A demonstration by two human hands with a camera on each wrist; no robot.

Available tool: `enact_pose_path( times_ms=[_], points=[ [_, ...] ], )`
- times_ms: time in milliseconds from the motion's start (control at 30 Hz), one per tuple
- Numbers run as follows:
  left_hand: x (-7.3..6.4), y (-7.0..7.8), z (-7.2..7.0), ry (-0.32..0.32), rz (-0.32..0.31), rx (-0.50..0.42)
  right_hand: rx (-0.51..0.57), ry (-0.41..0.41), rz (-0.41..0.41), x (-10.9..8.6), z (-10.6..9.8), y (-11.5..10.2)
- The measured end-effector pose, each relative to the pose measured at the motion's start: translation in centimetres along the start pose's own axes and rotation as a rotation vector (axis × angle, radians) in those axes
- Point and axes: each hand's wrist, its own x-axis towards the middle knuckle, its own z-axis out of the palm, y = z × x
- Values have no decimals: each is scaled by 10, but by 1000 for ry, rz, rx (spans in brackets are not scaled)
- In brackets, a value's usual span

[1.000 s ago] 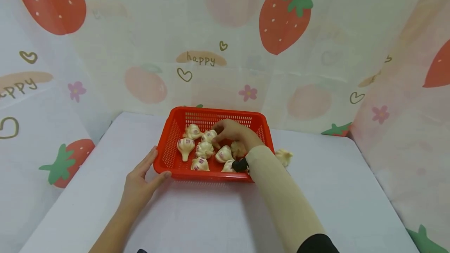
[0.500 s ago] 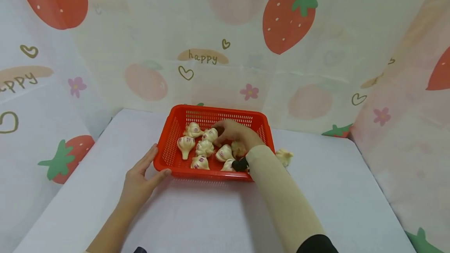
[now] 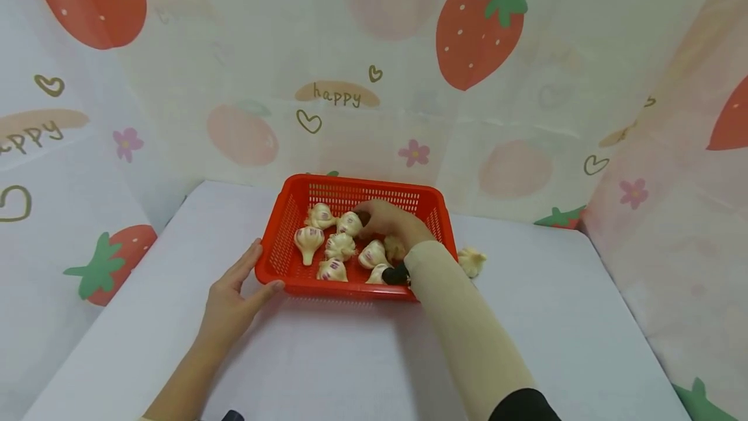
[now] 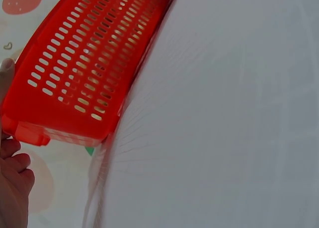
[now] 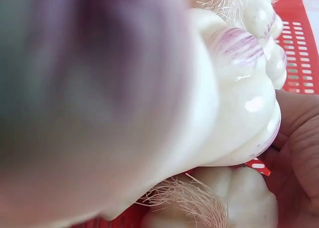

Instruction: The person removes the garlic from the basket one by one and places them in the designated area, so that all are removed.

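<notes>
A red plastic basket (image 3: 345, 290) with slotted walls holds several white garlic bulbs with purple streaks. My left hand (image 3: 230, 307) grips its near left corner, thumb on the front rim and fingers along the left side; the left wrist view shows fingertips (image 4: 19, 163) below the rim. Inside the basket, my right hand (image 3: 397, 219) pinches a garlic bulb (image 3: 349, 223) near the middle from its right side. In the right wrist view, garlic bulbs (image 5: 239, 108) fill most of the picture, with part of my hand (image 5: 305, 143) behind them. The palm's underside is hidden.
One garlic bulb (image 3: 471, 261) lies outside the basket on the white-covered table (image 3: 555, 317), just to its right. A strawberry-printed cloth (image 3: 374, 141) hangs behind the table and at both sides. A black device (image 3: 397, 273) sits at my right wrist.
The right fingers have closed in slightly on the middle garlic bulb, which has shifted a little. My left hand and the basket have stayed put; the head view has tilted slightly.
</notes>
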Motion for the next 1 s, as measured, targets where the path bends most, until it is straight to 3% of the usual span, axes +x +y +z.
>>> enact_pose_path(
  times_ms=[300, 567, 667, 800, 900, 1000],
  points=[
    [0, 1, 3, 2, -4, 3, 31, 14, -15, 1, -1, 7],
    [0, 3, 2, 0, -11, 9, 186, 9, 29, -3, 1, 6],
    [-1, 2, 3, -4, -13, 9, 86, 13, 16, -2, -3, 6],
    [-2, 2, 4, -5, -14, 4, -212, 55, -68, 0, -13, 3],
    [-2, 2, 3, 5, -9, 4, -290, 75, -110, 1, -21, -1],
    [0, 3, 1, 8, -6, 16, -290, 88, -129, -1, -28, -6]
  ],
)
